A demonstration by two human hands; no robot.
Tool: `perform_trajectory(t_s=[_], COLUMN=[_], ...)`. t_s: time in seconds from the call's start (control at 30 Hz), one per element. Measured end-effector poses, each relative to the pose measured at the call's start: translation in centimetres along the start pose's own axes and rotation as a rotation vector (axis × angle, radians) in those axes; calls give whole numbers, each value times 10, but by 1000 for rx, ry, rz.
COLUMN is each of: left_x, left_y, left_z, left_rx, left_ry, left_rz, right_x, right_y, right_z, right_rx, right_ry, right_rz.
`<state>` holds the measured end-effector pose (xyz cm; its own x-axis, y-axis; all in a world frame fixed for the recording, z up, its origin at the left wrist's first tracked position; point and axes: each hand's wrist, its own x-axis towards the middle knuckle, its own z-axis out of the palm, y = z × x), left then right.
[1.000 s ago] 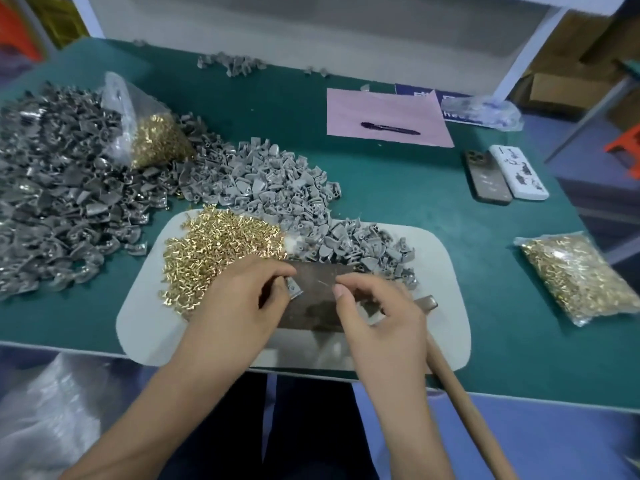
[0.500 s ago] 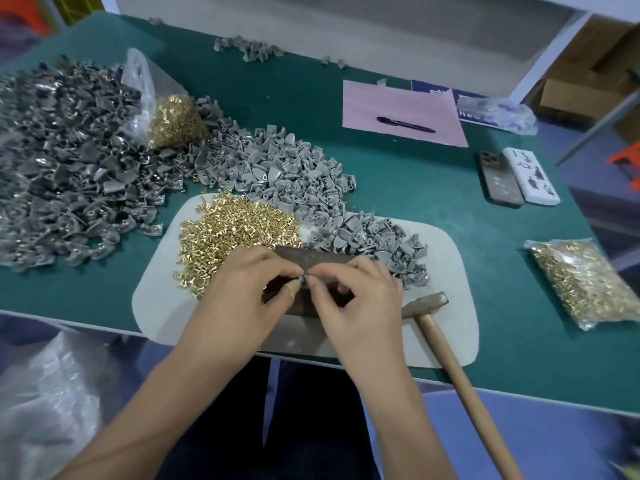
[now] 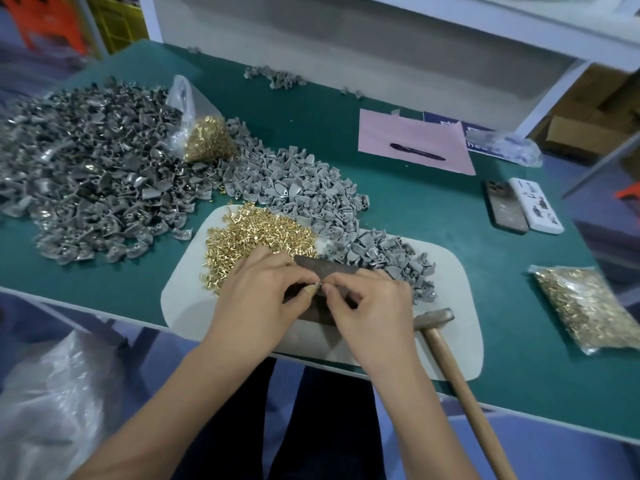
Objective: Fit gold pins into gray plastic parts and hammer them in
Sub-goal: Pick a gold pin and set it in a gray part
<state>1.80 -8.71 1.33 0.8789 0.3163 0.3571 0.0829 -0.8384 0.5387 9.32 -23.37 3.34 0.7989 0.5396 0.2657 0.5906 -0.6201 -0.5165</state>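
My left hand (image 3: 263, 292) and my right hand (image 3: 370, 306) meet fingertip to fingertip over a dark metal block (image 3: 325, 271) on the white mat (image 3: 450, 271). Between the fingertips they pinch something very small, mostly hidden; it looks like a gray part in the left and a gold pin in the right. A heap of loose gold pins (image 3: 256, 233) lies on the mat just left of the hands. Unfitted gray plastic parts (image 3: 304, 199) spill onto the mat behind the block. The hammer (image 3: 446, 344) lies at the right of my right hand, untouched.
A large pile of gray parts (image 3: 86, 174) covers the left of the green table, with an opened bag of pins (image 3: 204, 140) on it. A sealed bag of pins (image 3: 588, 306) lies at the right. Two phones (image 3: 519, 209), pink paper and a pen (image 3: 415, 152) sit further back.
My hands came together from slightly apart, and their fingertips now meet over the block. The hammer has become visible lying beside my right hand. The camera view shifted.
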Motion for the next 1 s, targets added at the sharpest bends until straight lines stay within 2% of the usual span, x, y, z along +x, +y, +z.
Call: perform_trajectory(t_s=[0.1, 0.23, 0.33, 0.53, 0.73, 1.0], left_x=[-1, -1, 1, 3, 2, 5], left_y=[-1, -2, -6, -8, -14, -11], left_z=[1, 2, 1, 0, 1, -5], left_rx=[-10, -8, -17, -33, -67, 0], left_ry=[7, 21, 2, -3, -23, -28], left_rz=[9, 15, 40, 59, 78, 72], right_x=[-1, 7, 13, 19, 29, 25], right_y=[-5, -16, -26, -27, -38, -14], right_z=[-3, -10, -12, -19, -17, -15], right_rx=[-109, -385, -489, -434, -505, -282], right_ry=[-18, -99, -159, -236, -311, -320], right_rz=[9, -73, -104, -44, -54, -58])
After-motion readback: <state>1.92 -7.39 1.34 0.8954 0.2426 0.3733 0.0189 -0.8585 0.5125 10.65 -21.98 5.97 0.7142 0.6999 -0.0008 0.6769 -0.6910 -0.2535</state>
